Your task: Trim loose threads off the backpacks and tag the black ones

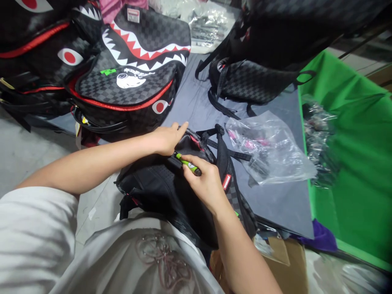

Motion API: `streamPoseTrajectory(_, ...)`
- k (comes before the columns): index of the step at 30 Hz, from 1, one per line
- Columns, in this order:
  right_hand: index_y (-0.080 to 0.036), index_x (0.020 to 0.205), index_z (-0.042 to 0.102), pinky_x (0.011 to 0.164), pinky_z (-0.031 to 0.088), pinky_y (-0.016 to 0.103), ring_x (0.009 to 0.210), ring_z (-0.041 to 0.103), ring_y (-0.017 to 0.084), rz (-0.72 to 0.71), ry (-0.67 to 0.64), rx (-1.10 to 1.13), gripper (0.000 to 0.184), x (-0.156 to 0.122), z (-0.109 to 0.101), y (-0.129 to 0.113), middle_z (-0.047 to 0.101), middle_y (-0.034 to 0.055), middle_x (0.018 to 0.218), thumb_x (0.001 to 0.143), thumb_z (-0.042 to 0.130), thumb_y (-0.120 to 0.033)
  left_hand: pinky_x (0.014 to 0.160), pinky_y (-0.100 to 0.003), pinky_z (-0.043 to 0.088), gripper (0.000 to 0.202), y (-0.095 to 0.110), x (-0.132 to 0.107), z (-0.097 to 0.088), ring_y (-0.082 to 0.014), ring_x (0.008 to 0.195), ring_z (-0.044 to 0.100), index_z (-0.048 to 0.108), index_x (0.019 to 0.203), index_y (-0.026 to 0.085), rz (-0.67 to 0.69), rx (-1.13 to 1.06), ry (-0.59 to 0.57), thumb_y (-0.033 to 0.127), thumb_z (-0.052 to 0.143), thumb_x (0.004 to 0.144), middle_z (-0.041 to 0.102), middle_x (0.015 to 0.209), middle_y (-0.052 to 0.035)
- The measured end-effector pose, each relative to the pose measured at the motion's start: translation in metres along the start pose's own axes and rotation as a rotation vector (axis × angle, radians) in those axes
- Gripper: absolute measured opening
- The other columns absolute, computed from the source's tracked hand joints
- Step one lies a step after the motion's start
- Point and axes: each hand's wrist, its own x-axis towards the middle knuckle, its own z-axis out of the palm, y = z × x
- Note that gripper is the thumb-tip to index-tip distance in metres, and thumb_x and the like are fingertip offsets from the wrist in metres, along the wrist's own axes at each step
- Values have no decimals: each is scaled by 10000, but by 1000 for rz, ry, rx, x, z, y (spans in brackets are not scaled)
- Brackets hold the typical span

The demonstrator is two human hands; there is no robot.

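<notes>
A black backpack [162, 183] lies across the table's front edge against my body, its back panel and straps facing up. My left hand [168, 139] grips its upper edge, with one finger sticking out and the others partly hidden. In my right hand [203, 177] is a slim green-and-black handled tool [190, 164], held like a pen. Its tip points at the backpack close to my left hand; the tip itself is too small to make out. A checkered shoulder strap [225, 159] with a red label lies right of my right hand.
Shark-mouth backpacks [128, 77] fill the back left. Another checkered backpack [251, 81] stands at the back right. A clear plastic bag [269, 147] rests on the grey table [281, 208]. Beside it is a green fabric-lined bin [361, 163] with wrapped items. A cardboard box [288, 261] sits below.
</notes>
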Motion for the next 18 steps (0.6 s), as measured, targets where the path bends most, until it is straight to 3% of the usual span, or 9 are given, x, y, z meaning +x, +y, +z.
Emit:
streamPoseTrajectory(5,-206,1062,731,949,541,368,999,702,208,-14,-12,27,285,3,1,-1,742,58,1083,850,547,-156,899,-338,476,1029,0,-1,-1,-313,1214,541,-47,1568,173,0,-8,-23,270,622,793,323,1514,-192)
streamPoseTrajectory(12,-181,1032,745,1034,505,367,1133,656,208,-65,-93,-46,440,6,-3,-1,715,73,1160,742,463,-8,880,-331,477,1018,0,-2,-3,-304,1201,546,-44,1570,169,1,-10,-23,270,610,796,319,1519,-197)
streamPoseTrajectory(18,-145,1055,741,1029,514,360,1125,663,219,-103,-118,-128,436,9,-2,-7,712,100,1165,758,453,-8,891,-341,473,1012,0,-2,-2,-308,1199,546,-30,1570,142,6,-16,-16,272,613,799,312,1520,-209)
